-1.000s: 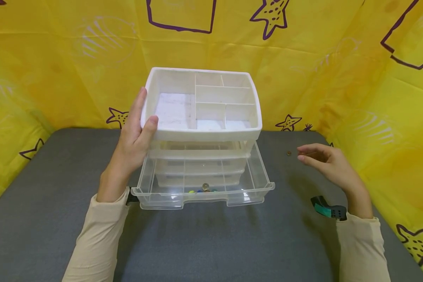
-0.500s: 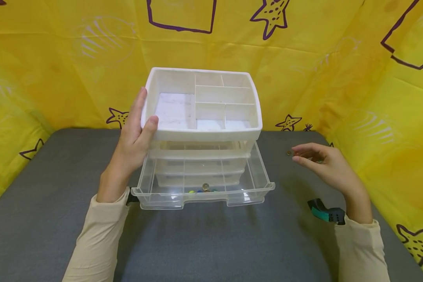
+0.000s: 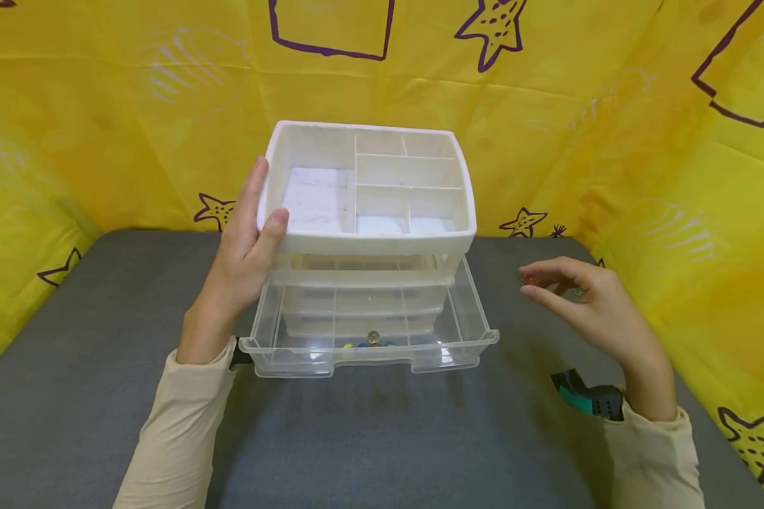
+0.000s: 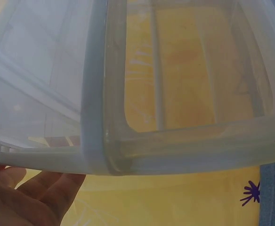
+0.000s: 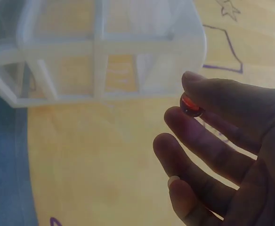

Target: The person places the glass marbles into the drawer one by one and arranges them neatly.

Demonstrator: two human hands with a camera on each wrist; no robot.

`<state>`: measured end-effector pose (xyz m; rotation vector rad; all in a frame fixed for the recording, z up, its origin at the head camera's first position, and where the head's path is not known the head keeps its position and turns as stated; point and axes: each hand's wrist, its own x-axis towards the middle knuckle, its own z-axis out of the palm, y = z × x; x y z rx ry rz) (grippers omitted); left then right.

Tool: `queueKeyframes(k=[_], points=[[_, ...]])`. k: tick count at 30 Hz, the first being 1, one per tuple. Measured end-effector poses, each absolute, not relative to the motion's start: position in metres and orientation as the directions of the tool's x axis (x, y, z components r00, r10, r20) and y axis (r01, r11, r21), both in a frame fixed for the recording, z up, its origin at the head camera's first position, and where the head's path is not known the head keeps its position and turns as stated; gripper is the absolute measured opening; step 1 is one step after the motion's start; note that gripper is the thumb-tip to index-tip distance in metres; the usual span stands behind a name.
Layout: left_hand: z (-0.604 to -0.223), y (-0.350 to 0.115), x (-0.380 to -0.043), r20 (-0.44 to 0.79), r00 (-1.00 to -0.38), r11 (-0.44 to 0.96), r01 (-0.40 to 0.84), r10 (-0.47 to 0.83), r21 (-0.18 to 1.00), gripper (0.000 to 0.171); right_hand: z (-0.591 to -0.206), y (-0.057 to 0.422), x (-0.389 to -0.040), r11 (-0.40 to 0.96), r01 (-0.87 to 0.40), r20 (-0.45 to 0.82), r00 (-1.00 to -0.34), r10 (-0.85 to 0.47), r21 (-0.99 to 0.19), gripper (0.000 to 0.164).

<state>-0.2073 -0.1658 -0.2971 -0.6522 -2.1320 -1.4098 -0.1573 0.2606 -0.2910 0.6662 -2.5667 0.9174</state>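
A white plastic drawer organizer [image 3: 375, 244] with a divided top tray stands in the middle of the head view. My left hand [image 3: 232, 265] grips its left side, thumb on the front edge. Below, a clear drawer [image 3: 366, 357] is pulled out toward me, with several small marbles [image 3: 373, 338] along its front wall. To the right of the organizer my right hand [image 3: 586, 300] hangs above the table. Between its thumb and index finger it pinches a red marble [image 5: 191, 105], clearest in the right wrist view. The other fingers are loosely bent.
On the grey table [image 3: 382, 431] a small greenish marble [image 3: 578, 291] shows past my right fingers. Yellow printed cloth [image 3: 382, 85] surrounds the table at the back and sides.
My right hand has moved slightly left, toward the organizer, and now covers most of the small brown marble on the table. The left hand keeps its hold and the drawer stays out.
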Motion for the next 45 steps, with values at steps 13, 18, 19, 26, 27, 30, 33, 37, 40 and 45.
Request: queueKeyframes(k=[13,18,19,26,27,30,33,37,40,45], points=[[-0.297,-0.166,-0.207,0.642,-0.757,0.358,0.636,0.120,0.684,0.063,-0.289,0.247,-0.152,0.614,-0.665,0.616,-0.710,-0.341,-0.425,0.038],[-0.297,-0.166,-0.207,0.640,-0.759,0.361,0.633,0.118,0.685,0.063,-0.287,0.239,-0.148,0.581,-0.679,0.623,-0.704,-0.341,-0.449,0.041],[-0.297,-0.166,-0.207,0.640,-0.759,0.361,0.633,0.117,0.684,0.063,-0.286,0.237,-0.147,0.576,-0.681,0.622,-0.704,-0.343,-0.453,0.041],[-0.297,-0.166,-0.208,0.642,-0.758,0.370,0.632,0.114,0.681,0.063,-0.288,0.226,-0.145,0.476,-0.765,0.700,-0.619,-0.356,-0.434,0.024],[-0.297,-0.166,-0.208,0.642,-0.758,0.370,0.632,0.114,0.681,0.063,-0.288,0.225,-0.145,0.462,-0.773,0.709,-0.610,-0.354,-0.434,0.025],[-0.297,-0.165,-0.207,0.638,-0.762,0.364,0.629,0.111,0.687,0.063,-0.290,0.220,-0.145,0.421,-0.792,0.725,-0.591,-0.352,-0.441,0.035],[-0.297,-0.165,-0.207,0.636,-0.764,0.371,0.625,0.108,0.687,0.062,-0.290,0.216,-0.143,0.397,-0.803,0.731,-0.581,-0.358,-0.444,0.037],[-0.296,-0.165,-0.207,0.637,-0.763,0.373,0.625,0.108,0.686,0.062,-0.288,0.210,-0.139,0.379,-0.817,0.739,-0.564,-0.368,-0.435,0.038],[-0.296,-0.165,-0.207,0.637,-0.763,0.367,0.627,0.111,0.687,0.063,-0.287,0.207,-0.138,0.371,-0.824,0.744,-0.554,-0.374,-0.428,0.039],[-0.296,-0.165,-0.207,0.640,-0.760,0.368,0.631,0.114,0.683,0.062,-0.288,0.203,-0.137,0.344,-0.840,0.748,-0.535,-0.392,-0.421,0.034]])
